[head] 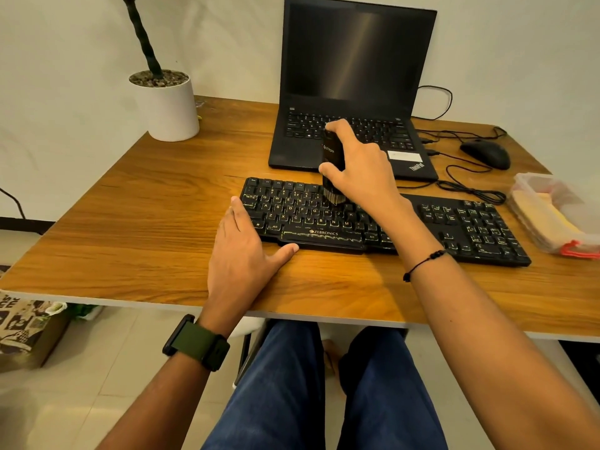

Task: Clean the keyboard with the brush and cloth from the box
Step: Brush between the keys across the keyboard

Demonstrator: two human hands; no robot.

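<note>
A black Zebronics keyboard point(470, 228) lies on the wooden desk point(146, 222), dusty along its space bar. My right hand point(360, 164) grips a black brush point(331, 157) upright, its pale bristles touching the keys in the upper middle rows. Flat on the desk lies my left hand point(246, 251), fingers apart, pressing against the keyboard's left front corner with the thumb along its front edge. At the right edge stands a clear plastic box point(532, 190) with a yellow cloth point(548, 216) folded inside.
An open black laptop point(354, 60) stands behind the keyboard. A black mouse point(485, 154) and loose cables lie to its right. A white plant pot point(168, 105) sits at the desk's back left corner. My knees are under the desk's front edge.
</note>
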